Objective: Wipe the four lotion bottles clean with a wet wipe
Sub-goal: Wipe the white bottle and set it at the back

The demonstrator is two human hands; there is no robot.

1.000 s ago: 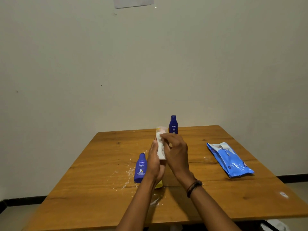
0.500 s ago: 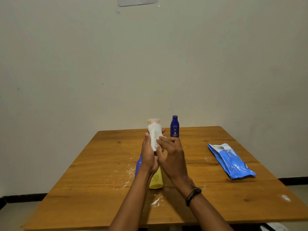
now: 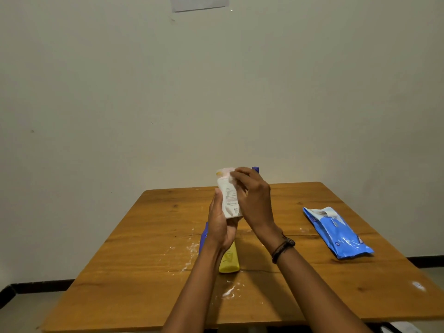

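While the left hand [image 3: 219, 229] clasps the bottle [image 3: 229, 203] base, the right hand [image 3: 254, 198], grip curled, has climbed onto its cap: nearly wiped.

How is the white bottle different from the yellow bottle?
The white bottle is held up in the air by the left hand; the yellow bottle rests on the table. The right hand curls over the white bottle's top, while the yellow bottle is half hidden behind the left wrist. Both are lotion bottles.
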